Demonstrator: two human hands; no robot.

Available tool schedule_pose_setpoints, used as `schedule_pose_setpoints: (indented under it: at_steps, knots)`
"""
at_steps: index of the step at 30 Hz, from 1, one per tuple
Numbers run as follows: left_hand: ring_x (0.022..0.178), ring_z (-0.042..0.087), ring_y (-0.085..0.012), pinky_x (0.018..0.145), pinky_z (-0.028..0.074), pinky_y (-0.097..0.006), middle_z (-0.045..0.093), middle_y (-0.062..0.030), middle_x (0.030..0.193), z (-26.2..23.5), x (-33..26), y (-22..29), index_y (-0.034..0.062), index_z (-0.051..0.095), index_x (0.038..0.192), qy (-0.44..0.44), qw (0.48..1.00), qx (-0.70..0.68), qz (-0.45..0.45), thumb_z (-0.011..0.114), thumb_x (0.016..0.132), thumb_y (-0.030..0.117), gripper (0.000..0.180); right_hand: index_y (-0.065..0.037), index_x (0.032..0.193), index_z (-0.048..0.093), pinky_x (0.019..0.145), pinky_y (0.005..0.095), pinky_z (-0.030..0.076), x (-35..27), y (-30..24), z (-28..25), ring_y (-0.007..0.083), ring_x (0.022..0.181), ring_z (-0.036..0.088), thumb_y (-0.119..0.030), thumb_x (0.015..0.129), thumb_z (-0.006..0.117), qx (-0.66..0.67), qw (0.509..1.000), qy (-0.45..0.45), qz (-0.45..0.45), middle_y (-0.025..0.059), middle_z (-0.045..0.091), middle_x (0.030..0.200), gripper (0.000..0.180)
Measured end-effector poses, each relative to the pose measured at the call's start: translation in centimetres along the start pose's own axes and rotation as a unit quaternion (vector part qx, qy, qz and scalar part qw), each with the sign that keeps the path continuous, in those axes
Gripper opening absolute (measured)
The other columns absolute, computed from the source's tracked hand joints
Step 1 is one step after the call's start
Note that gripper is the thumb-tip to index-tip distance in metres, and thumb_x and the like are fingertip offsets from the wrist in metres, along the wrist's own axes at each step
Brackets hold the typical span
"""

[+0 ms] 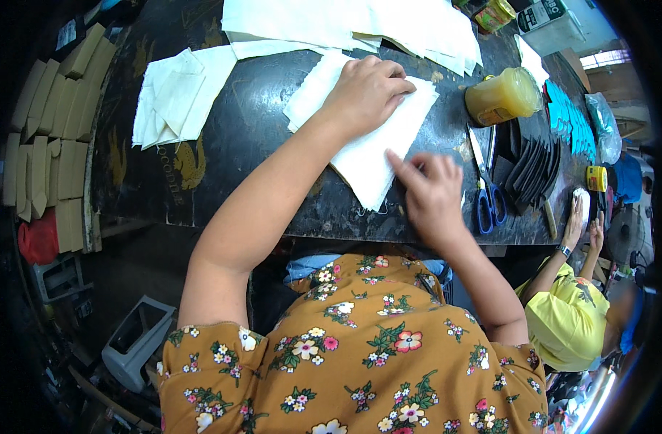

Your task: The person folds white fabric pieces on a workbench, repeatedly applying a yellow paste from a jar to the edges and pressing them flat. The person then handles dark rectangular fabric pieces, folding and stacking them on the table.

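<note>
Table: dark lacquered wooden table [258, 137] carries everything.
Sheet: white folded paper sheet [367, 155] lies near its front edge.
Left hand [365, 90]: flat, pressing the sheet.
Right hand [432, 195]: forefinger out, touching the sheet's edge.
Scissors: blue-handled scissors [488, 189] just beside.

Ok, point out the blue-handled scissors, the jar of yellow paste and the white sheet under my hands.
blue-handled scissors [491, 205], head view, on a handle loop.
jar of yellow paste [506, 96], head view, mid-side.
white sheet [370, 155], head view, bare middle.

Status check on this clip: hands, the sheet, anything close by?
Left hand flat on white sheet. Right hand fingertip at its lower edge. Blue scissors and yellow jar just right of it.
</note>
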State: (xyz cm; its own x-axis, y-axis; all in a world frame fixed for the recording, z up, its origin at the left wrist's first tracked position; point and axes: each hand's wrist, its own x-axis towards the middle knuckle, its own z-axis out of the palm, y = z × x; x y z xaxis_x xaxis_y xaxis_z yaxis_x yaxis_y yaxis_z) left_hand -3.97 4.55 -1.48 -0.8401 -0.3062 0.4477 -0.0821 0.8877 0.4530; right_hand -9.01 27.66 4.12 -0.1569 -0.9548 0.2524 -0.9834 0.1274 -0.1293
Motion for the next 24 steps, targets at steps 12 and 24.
schedule_pose_setpoints:
  at_steps: [12,24]
  knots:
    - [0.129,0.061,-0.0268,0.112,0.042,-0.048,0.071,-0.0032,0.135,-0.8,-0.1,0.2,0.0181,0.081,0.128,-0.019,1.000,-0.017,0.003,0.071,0.103,0.016,0.027,-0.025,0.142,0.077,0.090,0.0432,0.041,0.5,2.9,0.0,0.0248,0.101,0.058,-0.007,0.091,0.069,0.038,0.998,-0.013,-0.046,0.0033,0.063,0.107,0.054]
    - [0.134,0.059,-0.0292,0.115,0.041,-0.050,0.069,-0.0075,0.139,-0.4,-0.3,0.2,0.0149,0.074,0.140,-0.003,1.000,-0.005,0.001,0.071,0.103,0.016,0.038,-0.021,0.140,0.077,0.087,0.0439,0.045,5.1,10.4,2.6,0.0258,0.104,0.062,-0.008,0.096,0.064,-0.098,0.993,0.071,0.007,0.0050,0.065,0.105,0.048]
